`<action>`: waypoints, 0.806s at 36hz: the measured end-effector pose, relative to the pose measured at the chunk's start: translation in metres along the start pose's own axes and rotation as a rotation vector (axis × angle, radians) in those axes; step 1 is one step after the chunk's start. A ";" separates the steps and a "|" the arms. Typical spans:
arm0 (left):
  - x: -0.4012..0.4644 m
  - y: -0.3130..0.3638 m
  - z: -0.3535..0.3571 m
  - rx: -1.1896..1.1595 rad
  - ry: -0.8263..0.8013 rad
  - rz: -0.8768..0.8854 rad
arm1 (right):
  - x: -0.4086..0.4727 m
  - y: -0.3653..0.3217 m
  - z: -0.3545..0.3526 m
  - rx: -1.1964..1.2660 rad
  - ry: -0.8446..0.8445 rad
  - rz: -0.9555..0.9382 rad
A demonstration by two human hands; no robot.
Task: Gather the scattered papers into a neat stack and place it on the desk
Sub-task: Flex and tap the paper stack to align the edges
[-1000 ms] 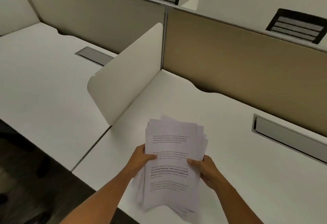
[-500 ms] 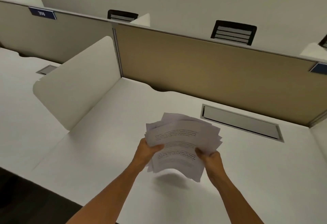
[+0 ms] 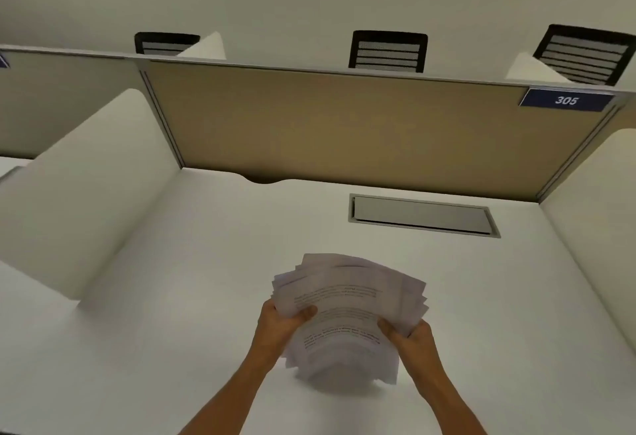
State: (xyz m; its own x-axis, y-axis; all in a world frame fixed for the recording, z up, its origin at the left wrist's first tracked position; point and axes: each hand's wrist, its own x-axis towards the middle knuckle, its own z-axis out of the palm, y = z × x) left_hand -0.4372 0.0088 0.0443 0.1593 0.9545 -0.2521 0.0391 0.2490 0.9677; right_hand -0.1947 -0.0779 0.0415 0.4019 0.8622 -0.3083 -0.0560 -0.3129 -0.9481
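Both hands, left [image 3: 279,326] and right [image 3: 411,338], are closed on the papers [image 3: 347,317] between them, edges still fanned, above the desk [image 3: 172,297]; squaring them comes next, I judge

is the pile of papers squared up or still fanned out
Fanned out. The papers show staggered edges and corners at the far end and right side, and both the left hand and right hand grip the pile above the desk.

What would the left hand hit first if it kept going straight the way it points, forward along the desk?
The left hand, gripping the papers, points toward the back of the desk. That stretch looks bare, so it would probably first meet the tan partition, left of the grey cable hatch. Depth is unclear.
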 end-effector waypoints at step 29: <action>0.009 0.005 -0.006 0.143 -0.092 0.120 | 0.005 -0.010 -0.008 0.041 -0.017 -0.067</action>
State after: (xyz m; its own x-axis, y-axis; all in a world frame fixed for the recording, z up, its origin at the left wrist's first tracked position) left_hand -0.4419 0.0193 0.0472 0.2603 0.9554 -0.1397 0.1531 0.1020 0.9829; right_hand -0.1850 -0.0740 0.0505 0.3906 0.8874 -0.2450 -0.0669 -0.2381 -0.9689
